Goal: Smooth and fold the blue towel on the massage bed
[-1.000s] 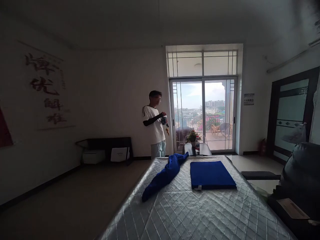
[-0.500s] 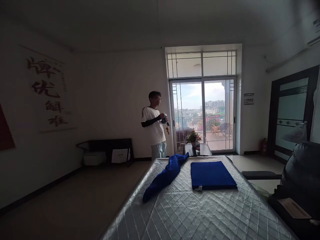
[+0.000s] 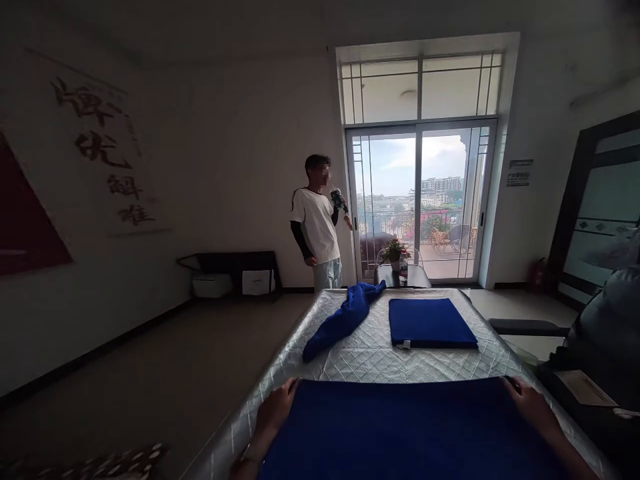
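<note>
A wide piece of dark blue cloth [image 3: 405,427] stretches between my two hands over the near part of the table. My left hand [image 3: 276,405] pinches its far left corner, and my right hand [image 3: 529,403] grips the far right corner; both are closed on it. Beyond it, a folded blue cloth [image 3: 433,323] with a small white tag lies flat on the table's quilted silver cover [image 3: 365,363]. To its left sits a crumpled, twisted blue cloth [image 3: 345,320]. The lower part of the held cloth runs out of view.
Past the far table end stands a person [image 3: 317,223] holding a patterned object. A small black table [image 3: 420,275] bears a potted plant [image 3: 395,253] and a bottle. Black padded seating [image 3: 607,333] flanks the right side; a dark bench [image 3: 230,263] is along the wall.
My hands have come into view with the blue cloth held between them. My view has tilted down. The other person has lowered one arm and raised the patterned object.
</note>
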`<state>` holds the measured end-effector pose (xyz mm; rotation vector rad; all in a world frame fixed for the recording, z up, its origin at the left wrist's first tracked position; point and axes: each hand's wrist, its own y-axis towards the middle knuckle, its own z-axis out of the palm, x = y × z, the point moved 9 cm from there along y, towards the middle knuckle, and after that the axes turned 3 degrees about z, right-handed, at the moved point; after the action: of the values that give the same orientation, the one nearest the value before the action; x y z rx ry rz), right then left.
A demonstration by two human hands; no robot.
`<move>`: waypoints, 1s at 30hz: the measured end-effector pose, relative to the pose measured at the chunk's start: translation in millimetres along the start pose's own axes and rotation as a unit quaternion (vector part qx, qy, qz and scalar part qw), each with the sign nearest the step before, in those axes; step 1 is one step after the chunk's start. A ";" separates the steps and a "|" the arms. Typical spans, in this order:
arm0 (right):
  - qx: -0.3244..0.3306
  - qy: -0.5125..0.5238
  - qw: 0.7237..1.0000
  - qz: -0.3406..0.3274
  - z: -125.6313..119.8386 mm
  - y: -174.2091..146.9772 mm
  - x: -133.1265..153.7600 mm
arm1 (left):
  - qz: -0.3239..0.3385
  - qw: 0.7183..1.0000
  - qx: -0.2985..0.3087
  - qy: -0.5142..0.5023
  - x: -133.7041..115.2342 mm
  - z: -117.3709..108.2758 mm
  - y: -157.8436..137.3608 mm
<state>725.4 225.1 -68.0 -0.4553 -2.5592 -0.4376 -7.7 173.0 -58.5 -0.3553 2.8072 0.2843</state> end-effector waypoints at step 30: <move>-0.007 -0.051 0.999 -0.013 9.7 22.7 20.9 | 0.062 0.990 -0.063 0.107 -14.4 7.3 37.4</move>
<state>713.3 254.0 -60.1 -0.4602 -2.6638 -0.4529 -2.6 213.2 -54.9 -0.2525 3.0366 0.4810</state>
